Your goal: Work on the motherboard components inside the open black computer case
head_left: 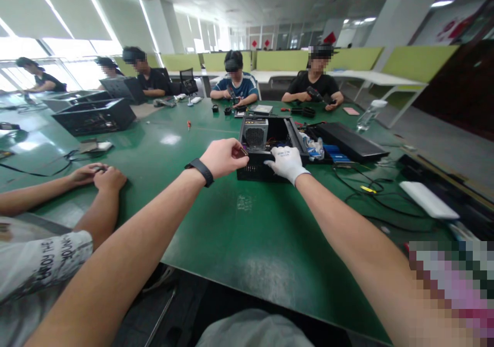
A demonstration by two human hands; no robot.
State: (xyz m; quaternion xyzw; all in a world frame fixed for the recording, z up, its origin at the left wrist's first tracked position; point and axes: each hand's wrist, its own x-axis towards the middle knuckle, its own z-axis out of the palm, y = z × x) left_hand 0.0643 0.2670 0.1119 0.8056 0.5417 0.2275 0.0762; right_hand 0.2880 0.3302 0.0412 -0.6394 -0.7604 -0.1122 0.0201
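An open black computer case [254, 171] lies on the green table, with a grey power supply [256, 135] inside it and some thin wires beside that. At the case's near left corner is my left hand [226, 158], bare, with a black band on the wrist. Its thumb and fingers pinch a small thin piece that is too small to name. My right hand [286, 163], in a white glove, grips the near edge of the case, fingers over the rim and thumb on the front side.
Beside the case on the right are a black panel [351, 140], blue-and-white gloves [314, 147] and black cables [380, 212]. A bottle [371, 115] stands behind. A person's hands [101, 176] rest at the left. Across the table [216, 234], several people sit.
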